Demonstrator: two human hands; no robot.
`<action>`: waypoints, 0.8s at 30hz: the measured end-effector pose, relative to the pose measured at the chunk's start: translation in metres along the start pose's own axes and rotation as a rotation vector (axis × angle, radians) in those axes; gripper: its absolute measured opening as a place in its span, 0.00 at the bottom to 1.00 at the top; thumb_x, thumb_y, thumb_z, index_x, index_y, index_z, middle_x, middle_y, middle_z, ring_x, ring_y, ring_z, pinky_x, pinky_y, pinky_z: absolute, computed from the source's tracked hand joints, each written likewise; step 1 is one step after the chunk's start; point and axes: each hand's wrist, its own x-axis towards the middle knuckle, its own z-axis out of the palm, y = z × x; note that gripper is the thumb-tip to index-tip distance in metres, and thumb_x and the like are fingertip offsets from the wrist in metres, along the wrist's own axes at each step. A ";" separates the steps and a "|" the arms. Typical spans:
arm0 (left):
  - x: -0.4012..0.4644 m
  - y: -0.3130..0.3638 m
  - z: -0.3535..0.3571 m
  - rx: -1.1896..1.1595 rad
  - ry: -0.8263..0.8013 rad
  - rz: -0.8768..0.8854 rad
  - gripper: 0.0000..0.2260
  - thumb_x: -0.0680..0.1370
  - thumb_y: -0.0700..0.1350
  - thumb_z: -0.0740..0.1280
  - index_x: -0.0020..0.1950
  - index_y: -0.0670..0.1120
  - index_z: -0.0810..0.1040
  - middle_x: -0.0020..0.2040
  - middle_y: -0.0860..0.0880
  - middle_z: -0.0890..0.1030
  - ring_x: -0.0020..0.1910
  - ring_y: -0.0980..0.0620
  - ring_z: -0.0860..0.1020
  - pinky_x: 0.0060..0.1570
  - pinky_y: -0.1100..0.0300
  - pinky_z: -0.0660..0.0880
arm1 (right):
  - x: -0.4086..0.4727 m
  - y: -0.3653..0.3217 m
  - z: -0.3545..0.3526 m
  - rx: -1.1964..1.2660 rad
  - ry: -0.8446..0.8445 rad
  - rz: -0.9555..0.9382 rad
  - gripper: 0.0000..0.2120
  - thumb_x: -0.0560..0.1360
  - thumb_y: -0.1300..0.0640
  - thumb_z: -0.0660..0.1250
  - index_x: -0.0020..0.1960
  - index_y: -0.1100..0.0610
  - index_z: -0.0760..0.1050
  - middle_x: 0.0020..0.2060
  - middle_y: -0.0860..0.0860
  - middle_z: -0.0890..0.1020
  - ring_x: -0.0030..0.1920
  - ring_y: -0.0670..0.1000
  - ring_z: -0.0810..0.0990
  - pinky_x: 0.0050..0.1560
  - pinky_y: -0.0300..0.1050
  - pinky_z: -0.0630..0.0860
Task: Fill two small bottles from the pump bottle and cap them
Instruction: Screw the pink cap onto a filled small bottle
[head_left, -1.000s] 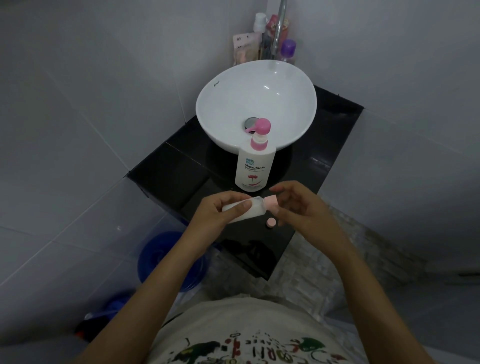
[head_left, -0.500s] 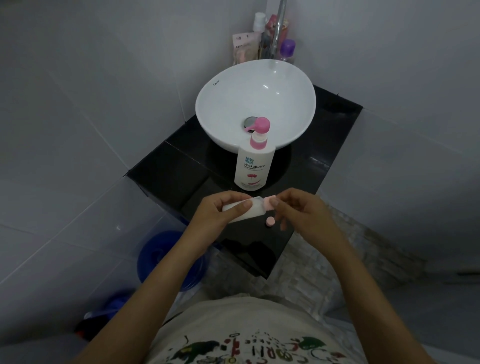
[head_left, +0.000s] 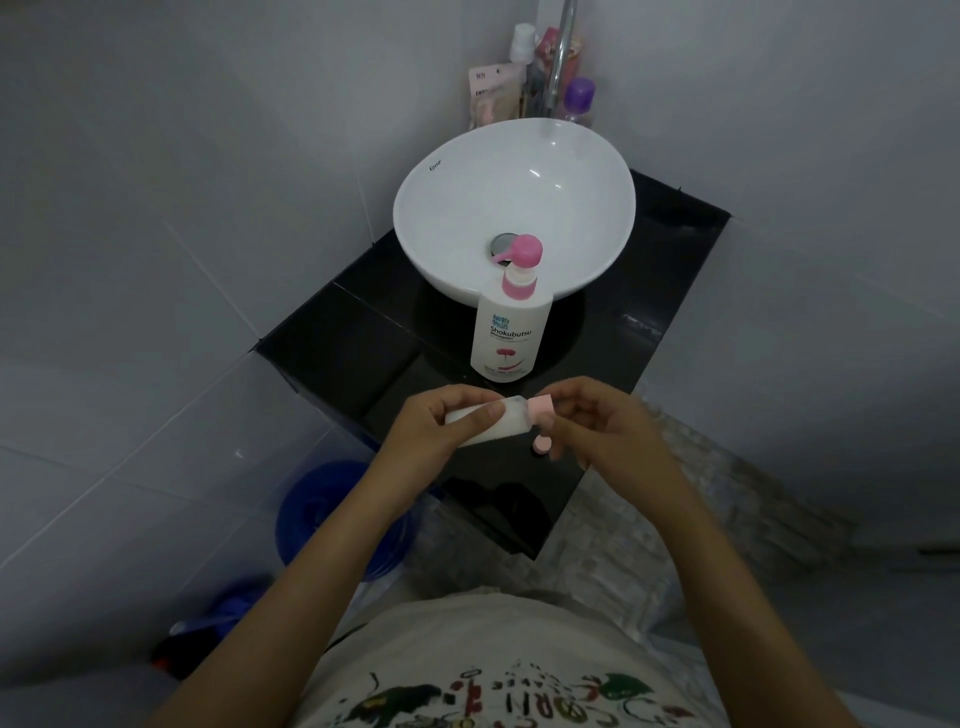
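Since the earlier frames, the right hand (head_left: 602, 431) has drawn in closer to the bottle mouth, its fingertips now pinched on the pink cap (head_left: 540, 408) at the neck; the left hand (head_left: 441, 428) has kept its hold, and the pump bottle (head_left: 511, 327) stands where it did.

Legible writing: the pump bottle's front label reads "Shokubutsu" in blue under a small blue emblem, with a pink flower mark beneath; the smaller lines cannot be read. The basin (head_left: 452, 171) carries a short dark brand mark on its rim, too small to read with certainty.

The small bottle (head_left: 493, 426) is white, partly translucent near the neck, and is held nearly level just in front of the pump bottle, above the front part of the black counter (head_left: 337, 348). The left hand is closed around its body, thumb across the top. The cap sits at its right end; whether it is fully seated cannot be told.

A second pink cap (head_left: 542, 444) lies on the counter just in front of the pump bottle, beneath the right hand's fingers.

The pump bottle is white with a pink pump head, upright, touching or just in front of the basin's near wall. Behind the basin stand a chrome tap (head_left: 561, 57) and several toiletry containers (head_left: 524, 73), one with a purple cap.
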 end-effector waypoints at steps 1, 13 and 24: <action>0.000 0.000 0.000 0.003 -0.004 0.002 0.07 0.74 0.49 0.68 0.51 0.53 0.82 0.52 0.52 0.81 0.48 0.60 0.77 0.39 0.71 0.73 | 0.001 0.000 0.001 -0.011 0.017 0.024 0.10 0.73 0.52 0.69 0.50 0.57 0.79 0.37 0.57 0.84 0.29 0.48 0.79 0.26 0.33 0.70; -0.001 -0.001 0.003 0.013 0.012 -0.007 0.10 0.75 0.48 0.67 0.54 0.48 0.82 0.55 0.46 0.80 0.53 0.51 0.77 0.48 0.62 0.71 | -0.002 0.000 0.003 -0.025 0.065 0.063 0.16 0.69 0.45 0.68 0.48 0.57 0.78 0.36 0.58 0.84 0.28 0.49 0.79 0.25 0.36 0.69; -0.005 0.002 0.005 -0.078 -0.006 0.027 0.07 0.71 0.44 0.70 0.48 0.52 0.83 0.48 0.54 0.82 0.43 0.66 0.79 0.39 0.74 0.74 | -0.006 0.009 0.012 0.059 0.111 0.026 0.07 0.75 0.58 0.67 0.51 0.60 0.78 0.36 0.60 0.82 0.28 0.44 0.76 0.27 0.31 0.69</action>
